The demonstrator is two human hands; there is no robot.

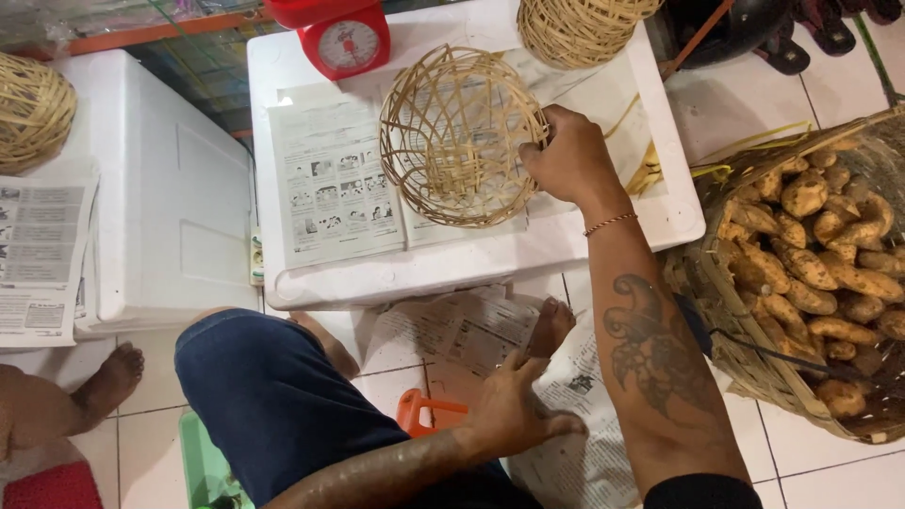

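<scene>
White box lid (603,247) | right hand (566,160) grips woven basket (457,137) rim; left hand (514,410) flat on newspaper (575,452)

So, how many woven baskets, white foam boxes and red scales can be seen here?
Small open-weave baskets: 3
Large basket of tubers: 1
White foam boxes: 2
Red scale: 1
Total: 7
</scene>
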